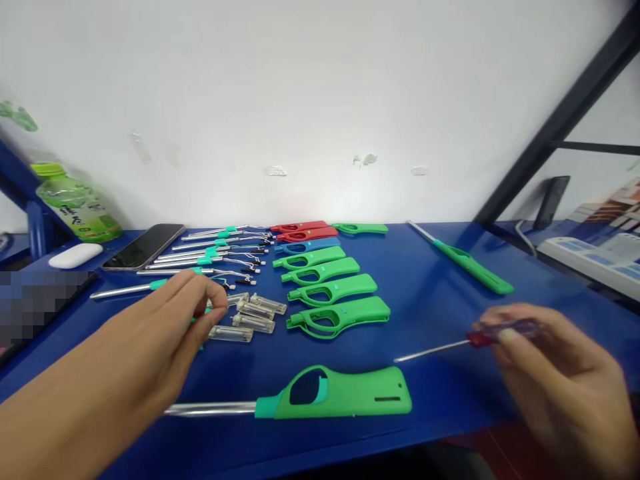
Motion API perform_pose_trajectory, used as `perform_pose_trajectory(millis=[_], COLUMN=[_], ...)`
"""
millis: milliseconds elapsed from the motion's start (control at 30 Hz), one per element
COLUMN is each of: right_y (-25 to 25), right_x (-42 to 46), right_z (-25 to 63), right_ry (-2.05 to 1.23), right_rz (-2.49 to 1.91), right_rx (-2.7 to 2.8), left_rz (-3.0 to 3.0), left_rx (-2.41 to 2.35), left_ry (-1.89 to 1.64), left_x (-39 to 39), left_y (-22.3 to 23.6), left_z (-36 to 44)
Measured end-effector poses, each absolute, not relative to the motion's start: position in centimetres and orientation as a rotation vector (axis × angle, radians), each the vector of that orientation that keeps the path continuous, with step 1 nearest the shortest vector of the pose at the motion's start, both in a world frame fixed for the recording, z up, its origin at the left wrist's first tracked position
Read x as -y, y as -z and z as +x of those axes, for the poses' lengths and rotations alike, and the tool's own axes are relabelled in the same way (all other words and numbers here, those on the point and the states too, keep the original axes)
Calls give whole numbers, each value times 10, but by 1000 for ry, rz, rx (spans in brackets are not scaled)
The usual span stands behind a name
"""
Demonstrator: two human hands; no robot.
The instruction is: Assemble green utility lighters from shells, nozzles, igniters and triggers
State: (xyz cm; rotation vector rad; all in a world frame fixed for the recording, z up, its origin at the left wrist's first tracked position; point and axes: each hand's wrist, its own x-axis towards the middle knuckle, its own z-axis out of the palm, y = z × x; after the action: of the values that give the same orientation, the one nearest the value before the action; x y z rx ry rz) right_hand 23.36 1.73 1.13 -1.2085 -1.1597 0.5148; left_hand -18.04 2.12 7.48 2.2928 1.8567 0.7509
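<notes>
My left hand [173, 320] reaches over the blue table [430, 293], its fingertips pinched at the clear gas tanks [253, 313] and a metal tube with a teal end [130, 289]; what it grips I cannot make out. My right hand [555, 370] holds a screwdriver [480, 339] with a red clear handle, its thin shaft pointing left just above the table. A green long-nosed lighter [330, 395] lies assembled near the front edge between my hands. Behind it sit rows of green, blue and red lighter shells [330, 290].
More metal tubes with wires [215, 253] lie at the back left beside a phone [145, 245], a white case [75, 255] and a green drink bottle [75, 203]. Another finished green lighter [465, 260] lies at the back right. A black frame post [555, 127] and a power strip [590, 257] stand right.
</notes>
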Motion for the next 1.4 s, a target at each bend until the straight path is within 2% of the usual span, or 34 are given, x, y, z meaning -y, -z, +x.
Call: perform_pose_trajectory(millis=[67,100,233,367,1133,1400], right_y=[-28,-38,-79,-99,-95,-95], right_x=[-17,-17,-20,-19,-34,-32], right_z=[226,220,186,152,143,144], right_ry=[-486,-490,-399,-305,-319,-343], right_rz=[-1087,-981,-730,-765,-733,-746], right_rx=[1084,1027,1175,1326,1459,1429], left_rz=[2320,2382,2462,2413,2284,2292], left_rx=[-1778,-1684,-1391,-1292,-1211,-1242], left_ry=[-713,-851,-892,-971,-921,-896], left_x=[-13,-11,-8,-12,-14,-15], left_y=[-73,-72,-68,-61,-48,-57], left_z=[-157,-144,-96,-73,-66,-66])
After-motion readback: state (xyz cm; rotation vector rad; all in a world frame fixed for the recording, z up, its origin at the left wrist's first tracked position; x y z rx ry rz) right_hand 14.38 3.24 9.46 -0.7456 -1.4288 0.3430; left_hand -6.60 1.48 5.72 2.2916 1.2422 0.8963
